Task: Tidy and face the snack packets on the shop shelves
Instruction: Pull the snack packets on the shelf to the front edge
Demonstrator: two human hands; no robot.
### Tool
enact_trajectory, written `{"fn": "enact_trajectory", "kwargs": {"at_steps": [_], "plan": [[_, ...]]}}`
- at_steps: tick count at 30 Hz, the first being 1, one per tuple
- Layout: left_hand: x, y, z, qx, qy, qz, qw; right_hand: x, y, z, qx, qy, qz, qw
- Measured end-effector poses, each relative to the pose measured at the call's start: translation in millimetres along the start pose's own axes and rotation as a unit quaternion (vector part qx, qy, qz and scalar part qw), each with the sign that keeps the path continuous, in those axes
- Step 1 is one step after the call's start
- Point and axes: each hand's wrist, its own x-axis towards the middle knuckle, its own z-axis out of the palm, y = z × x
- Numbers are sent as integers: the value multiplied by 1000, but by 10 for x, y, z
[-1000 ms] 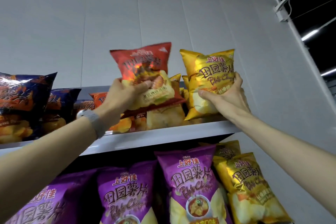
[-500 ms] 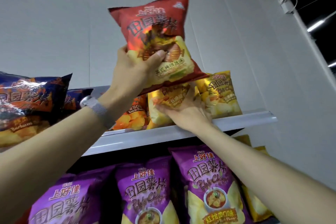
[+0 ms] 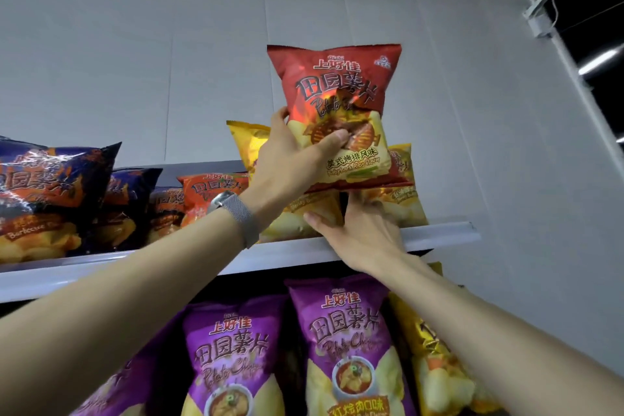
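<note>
Left hand [image 3: 290, 159] clamps red potato-chip packet [image 3: 337, 91] above top shelf [image 3: 439, 234], right end. Right hand [image 3: 364, 235] grips yellow packet [image 3: 290, 223] at front edge.

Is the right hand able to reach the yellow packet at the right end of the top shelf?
Probably yes. The right hand lies just beside that yellow packet; the red packet, gripped by the left hand, hangs above, not between them.
</note>
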Motion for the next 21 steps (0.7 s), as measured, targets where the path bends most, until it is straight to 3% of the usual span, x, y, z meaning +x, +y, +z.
{"fn": "enact_trajectory", "kwargs": {"at_steps": [7, 13, 19, 21], "plan": [[-3, -41, 450, 45, 24, -49, 997, -41, 661, -318, 41, 44, -38, 997], [2, -98, 761, 74, 45, -78, 993, 159, 1144, -600, 295, 10, 89, 951], [-97, -95, 969, 171, 20, -77, 982, 410, 1058, -582, 312, -34, 46, 948], [-121, -117, 935, 211, 20, -35, 977, 477, 1021, -578, 311, -34, 41, 949]]}}
